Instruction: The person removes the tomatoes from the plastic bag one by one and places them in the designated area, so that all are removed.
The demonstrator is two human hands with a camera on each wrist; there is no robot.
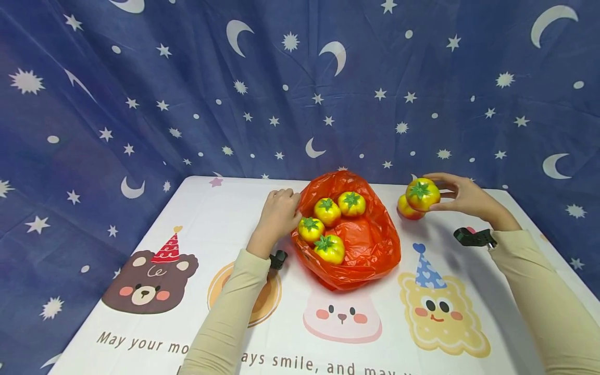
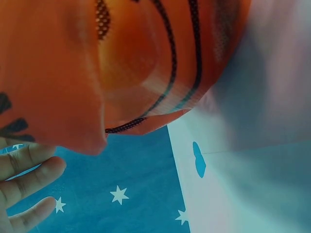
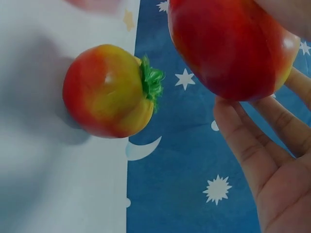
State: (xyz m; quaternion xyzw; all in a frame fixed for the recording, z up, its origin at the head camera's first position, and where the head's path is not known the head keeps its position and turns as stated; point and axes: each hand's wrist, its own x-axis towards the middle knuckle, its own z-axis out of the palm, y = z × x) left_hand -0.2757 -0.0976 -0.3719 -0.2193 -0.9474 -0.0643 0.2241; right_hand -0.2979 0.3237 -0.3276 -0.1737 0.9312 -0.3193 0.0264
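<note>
A red plastic bag [image 1: 365,245] stands wide-mouthed on the table, with several yellow-and-red tomatoes [image 1: 327,212] with green star-shaped tops gathered at its left and back. At the bag's left rim, my left hand [image 1: 280,211] holds the edge of the plastic; in the left wrist view its fingers [image 2: 34,167] show beside the orange-looking film. My right hand [image 1: 461,197] grips another tomato [image 1: 423,194] between thumb and fingers, raised at the right. Below and behind that one, a loose tomato [image 3: 107,92] rests on the table near its back edge.
The white tablecloth [image 1: 225,219] carries printed cartoon faces and lettering. Behind the table hangs a blue curtain [image 1: 262,78] with moons and stars. A black wrist mount [image 1: 473,237] juts from the right sleeve, another [image 1: 278,259] beside the left forearm.
</note>
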